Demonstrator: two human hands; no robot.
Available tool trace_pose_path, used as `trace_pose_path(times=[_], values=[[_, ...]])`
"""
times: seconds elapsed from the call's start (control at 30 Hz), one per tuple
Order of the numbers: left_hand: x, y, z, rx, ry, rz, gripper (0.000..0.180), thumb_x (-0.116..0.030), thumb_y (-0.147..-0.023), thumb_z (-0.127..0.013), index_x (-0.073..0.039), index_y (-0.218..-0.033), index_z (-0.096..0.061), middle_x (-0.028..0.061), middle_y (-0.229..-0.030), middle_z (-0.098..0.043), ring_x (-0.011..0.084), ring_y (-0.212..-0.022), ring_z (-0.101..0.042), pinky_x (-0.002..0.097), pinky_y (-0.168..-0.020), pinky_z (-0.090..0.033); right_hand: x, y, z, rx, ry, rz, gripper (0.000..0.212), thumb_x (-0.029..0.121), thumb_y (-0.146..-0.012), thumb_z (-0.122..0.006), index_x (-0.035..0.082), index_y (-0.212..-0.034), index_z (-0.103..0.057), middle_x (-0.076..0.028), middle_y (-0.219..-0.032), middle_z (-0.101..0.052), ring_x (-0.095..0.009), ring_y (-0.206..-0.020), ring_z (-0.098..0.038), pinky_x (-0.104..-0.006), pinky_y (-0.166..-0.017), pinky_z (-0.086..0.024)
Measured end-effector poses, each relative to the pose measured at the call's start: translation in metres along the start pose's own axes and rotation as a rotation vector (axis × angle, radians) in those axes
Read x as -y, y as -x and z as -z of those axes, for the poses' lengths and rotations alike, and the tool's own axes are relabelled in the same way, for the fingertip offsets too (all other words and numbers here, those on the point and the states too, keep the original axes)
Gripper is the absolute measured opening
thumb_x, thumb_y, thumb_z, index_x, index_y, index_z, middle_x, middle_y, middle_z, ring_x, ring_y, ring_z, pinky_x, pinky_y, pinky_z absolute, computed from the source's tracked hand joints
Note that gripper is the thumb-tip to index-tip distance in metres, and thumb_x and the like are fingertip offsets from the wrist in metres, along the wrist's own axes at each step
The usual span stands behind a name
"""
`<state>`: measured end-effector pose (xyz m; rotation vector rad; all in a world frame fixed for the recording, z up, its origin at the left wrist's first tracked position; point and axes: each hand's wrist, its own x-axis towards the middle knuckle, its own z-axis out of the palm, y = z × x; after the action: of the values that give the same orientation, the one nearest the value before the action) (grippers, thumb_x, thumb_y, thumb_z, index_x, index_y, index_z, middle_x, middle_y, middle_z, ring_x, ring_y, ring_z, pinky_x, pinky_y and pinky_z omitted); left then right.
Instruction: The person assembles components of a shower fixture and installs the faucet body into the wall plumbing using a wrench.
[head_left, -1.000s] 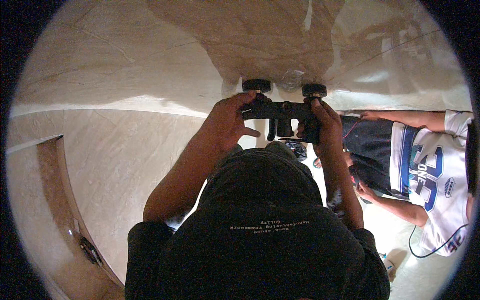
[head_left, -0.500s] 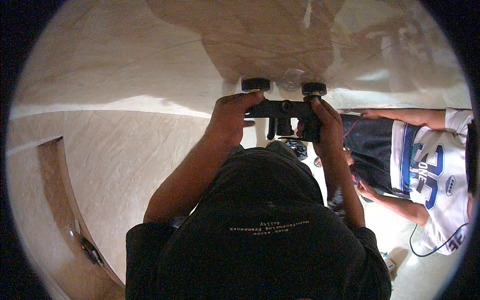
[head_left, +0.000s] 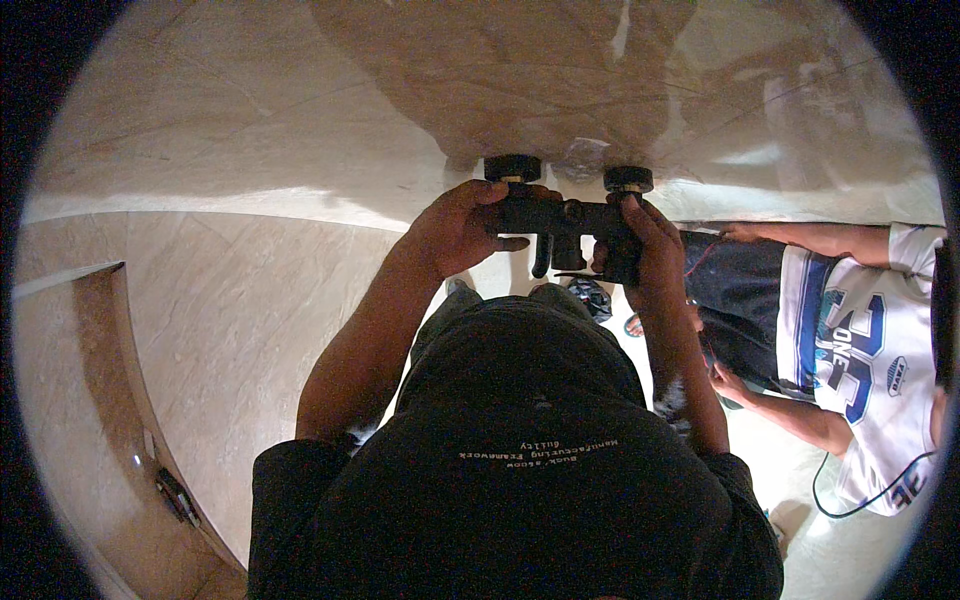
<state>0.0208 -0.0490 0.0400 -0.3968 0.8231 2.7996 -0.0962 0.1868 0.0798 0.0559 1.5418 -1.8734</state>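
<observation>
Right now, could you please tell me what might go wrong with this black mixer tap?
Held by the left hand and right hand, the black mixer tap might slip if either loosens. The left fingers sit near the left round flange and could get pinched. A co-worker is close on the right and might be bumped.

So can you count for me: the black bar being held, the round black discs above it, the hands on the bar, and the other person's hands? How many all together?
Black bar: 1
Round black discs: 2
Hands on the bar, left hand and right hand: 2
Other person's hands: 2
Total: 7
</observation>
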Motion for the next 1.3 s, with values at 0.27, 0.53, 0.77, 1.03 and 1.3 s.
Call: trace_pose_path(times=[0.27,0.53,0.77,1.03,1.3], values=[[0.001,0.013,-0.047,-0.570,-0.332,-0.019,0.042,-0.040,-0.090,-0.071,-0.009,-0.119,-0.069,0.0085,-0.117,-0.071,0.0259,-0.109,-0.065,0.0536,-0.098,-0.045,-0.002,0.003,-0.001,-0.009,-0.006,0.005,0.038,0.031,-0.100,-0.063,-0.002,-0.117,-0.060,-0.012,-0.081,-0.066,-0.020,-0.056,-0.064,-0.0333,-0.050,-0.055],[0.005,0.011,-0.044,-0.463,-0.359,-0.108,0.040,-0.039,-0.096,-0.065,-0.004,-0.114,-0.069,0.0113,-0.114,-0.071,0.0246,-0.109,-0.066,0.0488,-0.091,-0.055,-0.001,0.001,0.001,0.008,0.013,0.003,0.036,0.033,-0.099,-0.064,0.001,-0.115,-0.062,-0.012,-0.080,-0.067,-0.019,-0.056,-0.065,-0.0330,-0.050,-0.055],[0.001,0.013,-0.055,-0.514,-0.379,-0.061,0.042,-0.038,-0.097,-0.064,0.000,-0.114,-0.068,0.0121,-0.112,-0.071,0.0258,-0.110,-0.066,0.0480,-0.093,-0.057,0.001,0.004,0.001,-0.022,0.025,-0.006,0.035,0.034,-0.098,-0.064,0.001,-0.111,-0.062,-0.011,-0.078,-0.066,-0.019,-0.056,-0.064,-0.0331,-0.051,-0.056],[0.013,0.008,-0.052,-0.677,-0.665,-0.127,0.038,-0.037,-0.094,-0.067,0.000,-0.105,-0.071,0.0113,-0.099,-0.071,0.0208,-0.091,-0.067,0.0400,-0.088,-0.058,-0.002,0.007,-0.002,-0.006,0.082,0.024,0.036,0.035,-0.099,-0.064,0.000,-0.106,-0.062,-0.010,-0.078,-0.066,-0.019,-0.057,-0.065,-0.0324,-0.052,-0.057],[0.002,0.027,-0.054,-0.329,-1.640,-0.247,0.071,-0.009,-0.079,-0.084,-0.008,-0.142,-0.050,0.0136,-0.131,-0.067,0.0259,-0.125,-0.062,0.0383,-0.109,-0.048,-0.010,0.000,0.015,0.014,0.106,-0.015,0.032,0.037,-0.099,-0.062,0.005,-0.102,-0.064,-0.007,-0.082,-0.065,-0.017,-0.060,-0.061,-0.0331,-0.054,-0.053]])
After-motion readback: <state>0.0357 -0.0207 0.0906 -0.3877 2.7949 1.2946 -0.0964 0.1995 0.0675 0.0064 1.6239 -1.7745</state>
